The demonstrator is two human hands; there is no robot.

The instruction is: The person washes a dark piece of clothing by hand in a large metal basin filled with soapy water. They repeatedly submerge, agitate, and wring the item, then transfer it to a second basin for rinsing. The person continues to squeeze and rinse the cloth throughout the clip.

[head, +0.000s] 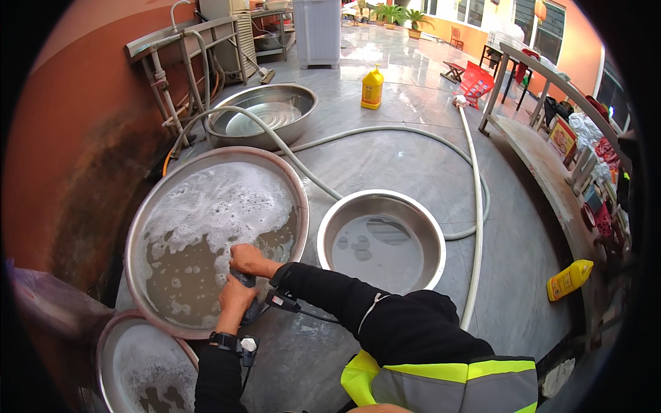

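Note:
Both my hands grip a wet, dark grey cloth (250, 311) over the near right side of a wide metal basin (133, 253). My right hand (252, 259) is a closed fist on the cloth's far end. Just below it, my left hand (235, 298) is clenched around the cloth, part of which hangs down by the basin's rim. Murky brown water (181, 284) fills the basin, with white foam (222, 191) over its far half. To the right stands a smaller steel basin (326, 235) holding cloudy water.
A foamy basin (106, 351) is at lower left; a steel tub (304, 121) of water stands behind. A grey hose (310, 173) loops across the wet tiles near a broom-like pole (475, 206). Yellow bottles (372, 90) and a metal rack (537, 149) stand around.

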